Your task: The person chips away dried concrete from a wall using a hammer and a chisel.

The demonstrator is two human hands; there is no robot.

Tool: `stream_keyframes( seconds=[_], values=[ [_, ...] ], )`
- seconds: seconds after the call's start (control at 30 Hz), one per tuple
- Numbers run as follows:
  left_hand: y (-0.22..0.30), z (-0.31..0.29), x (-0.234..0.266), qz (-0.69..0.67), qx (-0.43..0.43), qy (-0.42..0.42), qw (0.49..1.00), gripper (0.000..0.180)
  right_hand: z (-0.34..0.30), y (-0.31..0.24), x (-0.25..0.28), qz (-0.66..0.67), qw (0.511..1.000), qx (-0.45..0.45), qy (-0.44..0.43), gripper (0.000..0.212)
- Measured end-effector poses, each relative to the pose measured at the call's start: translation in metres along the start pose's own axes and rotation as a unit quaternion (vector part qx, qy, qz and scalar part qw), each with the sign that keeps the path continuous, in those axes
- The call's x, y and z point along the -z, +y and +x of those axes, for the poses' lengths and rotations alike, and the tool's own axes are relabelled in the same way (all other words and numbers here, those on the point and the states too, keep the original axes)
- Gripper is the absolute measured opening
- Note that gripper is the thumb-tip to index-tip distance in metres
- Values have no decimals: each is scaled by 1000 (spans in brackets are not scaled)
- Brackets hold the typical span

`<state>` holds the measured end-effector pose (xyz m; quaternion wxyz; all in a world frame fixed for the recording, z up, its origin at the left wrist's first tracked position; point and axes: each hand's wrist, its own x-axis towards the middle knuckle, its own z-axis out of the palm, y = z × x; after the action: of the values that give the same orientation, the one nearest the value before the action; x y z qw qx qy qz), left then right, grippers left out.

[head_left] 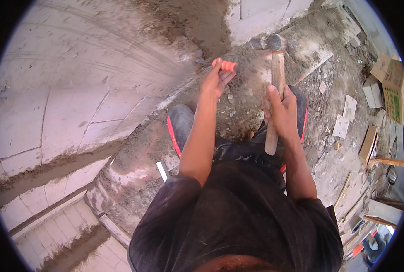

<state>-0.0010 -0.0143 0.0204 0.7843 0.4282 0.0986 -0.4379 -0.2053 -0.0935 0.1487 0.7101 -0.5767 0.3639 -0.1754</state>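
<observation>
**Orange-handled tool (229,66) pinched in left hand (218,82), hammer (278,68) gripped in right hand (281,111)**

Pinching the ribbed orange grip between left thumb and fingers, at the foot of the pale block wall (21,122). Pointing left from there, a thin shank, too blurred against the dusty mortar to make out its tip; impossible to tell whether touching the wall.

Closed firmly around the wooden hammer handle on the right, with thumb laid along it. Partly covered by those fingers at mid-handle; in plain view at both ends, dusty head far, butt near, above the dark trousers (238,152).

Partly hidden behind right hand and forearm: the right shoe (299,102). Half tucked beside the left arm: a white strip (162,170) on the rubble-strewn ground (319,127).

At far right, an open-flapped cardboard box (387,70), turned so as to conceal any contents. Nearer on the right, a smaller brown carton (368,143), inside not discernible. At the near right edge, a blue and orange jumble (373,248), cut off by the black rim and too small to identify.
</observation>
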Motion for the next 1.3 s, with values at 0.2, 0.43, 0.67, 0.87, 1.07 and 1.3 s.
stream_keyframes(
  seconds=[0.2,0.43,0.67,0.87,1.07,1.3],
  values=[
    [7,31,-36,-130,-27,44,990,36,4,-14,6,-37,999,24,29,27],
    [12,58,-40,-204,-39,86,974,41,21,-13,12,-15,999,23,22,28],
    [20,74,-45,-277,-33,77,957,42,46,-47,17,-42,996,72,26,31],
    [27,74,-56,-292,-48,73,953,48,88,-75,-7,70,956,235,160,29],
    [15,89,-40,-333,-27,109,936,33,110,-1,-11,-186,978,30,-92,26],
    [11,85,-46,-319,-28,105,941,27,93,-60,-19,35,965,173,193,26]
  ],
)
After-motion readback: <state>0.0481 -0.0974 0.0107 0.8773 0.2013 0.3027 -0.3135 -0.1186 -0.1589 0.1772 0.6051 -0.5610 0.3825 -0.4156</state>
